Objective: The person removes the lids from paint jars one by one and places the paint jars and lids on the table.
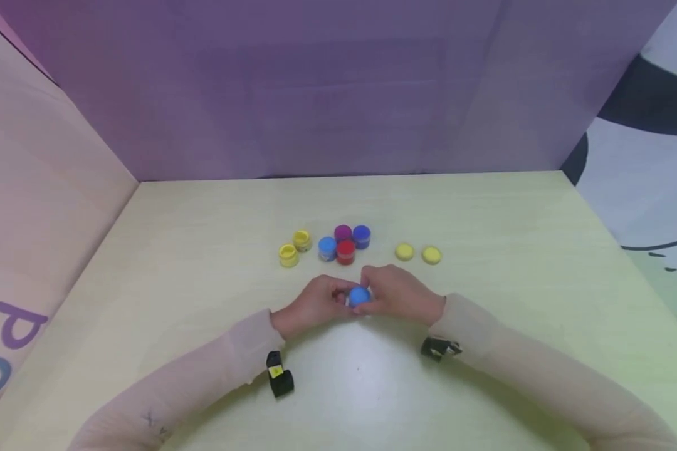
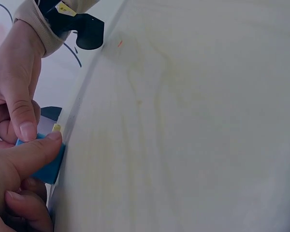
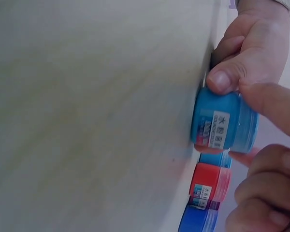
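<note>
Between both hands, low over the pale table, is a small light-blue paint jar [image 1: 359,296] with a white label. My left hand [image 1: 316,300] grips the jar's body between thumb and fingers, as the right wrist view shows. At the jar's lid, my right hand [image 1: 403,294] pinches the rim with thumb and forefinger, its other fingers curled. The lid is on the jar; whether it is loose cannot be told. In the left wrist view the thumbs cover much of the blue jar [image 2: 52,166].
Beyond the hands stand another light-blue jar [image 1: 327,249], a red jar [image 1: 346,252], a magenta jar [image 1: 343,233] and a dark-blue jar [image 1: 362,237]. Left of them are two lidless yellow jars [image 1: 288,255]. Two yellow lids [image 1: 404,252] lie to the right. A purple partition [image 1: 344,106] borders the back.
</note>
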`<action>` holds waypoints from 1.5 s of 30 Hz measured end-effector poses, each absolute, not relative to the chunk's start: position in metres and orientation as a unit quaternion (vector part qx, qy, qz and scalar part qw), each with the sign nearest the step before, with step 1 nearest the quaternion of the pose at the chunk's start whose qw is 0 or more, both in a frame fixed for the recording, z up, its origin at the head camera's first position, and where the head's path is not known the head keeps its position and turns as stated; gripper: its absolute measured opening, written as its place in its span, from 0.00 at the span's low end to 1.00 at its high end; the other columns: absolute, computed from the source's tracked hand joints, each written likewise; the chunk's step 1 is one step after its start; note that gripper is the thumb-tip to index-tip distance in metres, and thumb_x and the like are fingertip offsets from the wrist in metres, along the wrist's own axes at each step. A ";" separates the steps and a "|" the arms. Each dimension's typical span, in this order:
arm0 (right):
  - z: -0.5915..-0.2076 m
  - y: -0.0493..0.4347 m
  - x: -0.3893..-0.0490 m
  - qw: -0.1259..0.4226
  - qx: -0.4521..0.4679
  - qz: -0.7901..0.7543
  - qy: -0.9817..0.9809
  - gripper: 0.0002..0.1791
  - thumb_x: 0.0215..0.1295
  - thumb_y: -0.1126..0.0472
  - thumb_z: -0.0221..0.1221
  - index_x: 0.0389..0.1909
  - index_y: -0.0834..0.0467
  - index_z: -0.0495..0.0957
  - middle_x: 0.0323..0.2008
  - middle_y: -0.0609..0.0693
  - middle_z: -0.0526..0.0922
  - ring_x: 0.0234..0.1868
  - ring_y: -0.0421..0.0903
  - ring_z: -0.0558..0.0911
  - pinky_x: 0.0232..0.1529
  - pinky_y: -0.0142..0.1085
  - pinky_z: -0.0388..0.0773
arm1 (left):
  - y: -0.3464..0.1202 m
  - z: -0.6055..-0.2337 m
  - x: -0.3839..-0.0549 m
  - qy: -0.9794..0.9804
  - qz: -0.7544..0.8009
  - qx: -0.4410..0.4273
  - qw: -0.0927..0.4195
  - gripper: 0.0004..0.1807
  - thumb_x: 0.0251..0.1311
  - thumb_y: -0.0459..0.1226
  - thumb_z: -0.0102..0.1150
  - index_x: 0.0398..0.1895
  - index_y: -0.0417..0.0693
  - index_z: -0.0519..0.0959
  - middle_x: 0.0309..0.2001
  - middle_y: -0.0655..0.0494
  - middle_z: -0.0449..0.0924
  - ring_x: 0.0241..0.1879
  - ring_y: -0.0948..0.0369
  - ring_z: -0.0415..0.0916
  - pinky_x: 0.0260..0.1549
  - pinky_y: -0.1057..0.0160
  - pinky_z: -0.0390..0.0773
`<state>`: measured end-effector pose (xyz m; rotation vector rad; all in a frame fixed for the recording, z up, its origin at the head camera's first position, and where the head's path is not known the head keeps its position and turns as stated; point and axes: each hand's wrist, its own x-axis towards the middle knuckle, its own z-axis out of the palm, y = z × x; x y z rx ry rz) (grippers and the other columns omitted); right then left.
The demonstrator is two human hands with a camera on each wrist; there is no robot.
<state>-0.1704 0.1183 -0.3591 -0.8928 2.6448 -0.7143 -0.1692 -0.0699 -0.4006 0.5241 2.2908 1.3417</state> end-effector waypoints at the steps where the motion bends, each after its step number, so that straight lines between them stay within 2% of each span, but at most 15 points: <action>1: -0.359 0.119 -0.171 0.130 -0.313 -0.248 0.908 0.15 0.54 0.54 0.68 0.30 0.57 0.73 0.17 0.42 0.69 0.20 0.37 0.67 0.25 0.28 0.66 | -0.070 -0.400 -0.169 0.824 0.487 0.191 0.217 0.17 0.52 0.35 0.68 0.48 0.51 0.83 0.18 0.59 0.67 0.23 0.65 0.63 0.25 0.70 0.63; 6: -0.360 0.120 -0.173 0.131 -0.343 -0.261 0.893 0.14 0.54 0.55 0.68 0.29 0.57 0.72 0.18 0.42 0.70 0.21 0.37 0.67 0.25 0.28 0.66 | -0.072 -0.400 -0.167 0.815 0.496 0.194 0.227 0.14 0.54 0.34 0.66 0.45 0.49 0.83 0.17 0.60 0.68 0.22 0.66 0.63 0.26 0.71 0.64; 12: -0.365 0.124 -0.183 0.126 -0.390 -0.275 0.870 0.13 0.52 0.57 0.69 0.28 0.56 0.73 0.19 0.40 0.71 0.22 0.35 0.68 0.26 0.27 0.68 | -0.072 -0.401 -0.170 0.810 0.498 0.199 0.236 0.17 0.53 0.34 0.67 0.48 0.51 0.82 0.19 0.60 0.72 0.24 0.66 0.65 0.30 0.71 0.67; 20: -0.364 0.128 -0.196 0.173 -0.422 -0.291 0.841 0.11 0.51 0.59 0.69 0.28 0.56 0.75 0.18 0.40 0.67 0.22 0.34 0.67 0.25 0.26 0.66 | -0.072 -0.397 -0.169 0.806 0.504 0.202 0.238 0.17 0.53 0.35 0.67 0.49 0.49 0.82 0.20 0.60 0.74 0.27 0.66 0.67 0.32 0.71 0.68; 24: -0.360 0.130 -0.203 0.202 -0.444 -0.279 0.827 0.12 0.54 0.59 0.68 0.38 0.55 0.79 0.17 0.39 0.65 0.21 0.35 0.65 0.26 0.28 0.65 | -0.071 -0.396 -0.169 0.810 0.500 0.194 0.236 0.15 0.52 0.35 0.68 0.46 0.50 0.83 0.19 0.60 0.71 0.25 0.65 0.66 0.30 0.71 0.66; 28: -0.358 0.134 -0.207 0.233 -0.449 -0.265 0.821 0.19 0.58 0.61 0.65 0.52 0.52 0.79 0.17 0.39 0.62 0.21 0.36 0.64 0.26 0.28 0.63 | -0.070 -0.396 -0.169 0.817 0.494 0.179 0.237 0.10 0.51 0.36 0.69 0.38 0.50 0.84 0.17 0.59 0.65 0.23 0.64 0.62 0.26 0.71 0.62; 31: -0.360 0.136 -0.207 0.236 -0.437 -0.257 0.829 0.21 0.59 0.60 0.64 0.55 0.50 0.77 0.17 0.39 0.63 0.22 0.37 0.65 0.27 0.28 0.64 | -0.069 -0.396 -0.169 0.821 0.489 0.173 0.240 0.09 0.51 0.37 0.69 0.36 0.50 0.84 0.17 0.59 0.65 0.22 0.64 0.62 0.25 0.70 0.62; 35: -0.362 0.137 -0.200 0.223 -0.407 -0.263 0.846 0.23 0.55 0.54 0.67 0.53 0.48 0.76 0.18 0.39 0.65 0.22 0.37 0.67 0.26 0.29 0.64 | -0.070 -0.397 -0.169 0.822 0.488 0.170 0.239 0.12 0.51 0.37 0.69 0.41 0.51 0.84 0.17 0.59 0.64 0.22 0.64 0.62 0.25 0.70 0.62; 39: -0.362 0.132 -0.188 0.197 -0.364 -0.260 0.872 0.26 0.53 0.47 0.67 0.51 0.51 0.72 0.16 0.41 0.65 0.18 0.37 0.64 0.22 0.28 0.62 | -0.071 -0.398 -0.170 0.820 0.492 0.178 0.234 0.14 0.52 0.36 0.68 0.44 0.50 0.84 0.18 0.59 0.65 0.23 0.64 0.63 0.25 0.70 0.63; 45: -0.356 0.119 -0.167 0.162 -0.266 -0.201 0.929 0.26 0.55 0.37 0.62 0.37 0.56 0.69 0.14 0.43 0.63 0.15 0.38 0.63 0.17 0.29 0.58 | -0.070 -0.397 -0.170 0.816 0.495 0.178 0.239 0.18 0.52 0.35 0.68 0.49 0.51 0.82 0.19 0.59 0.69 0.24 0.65 0.64 0.26 0.71 0.65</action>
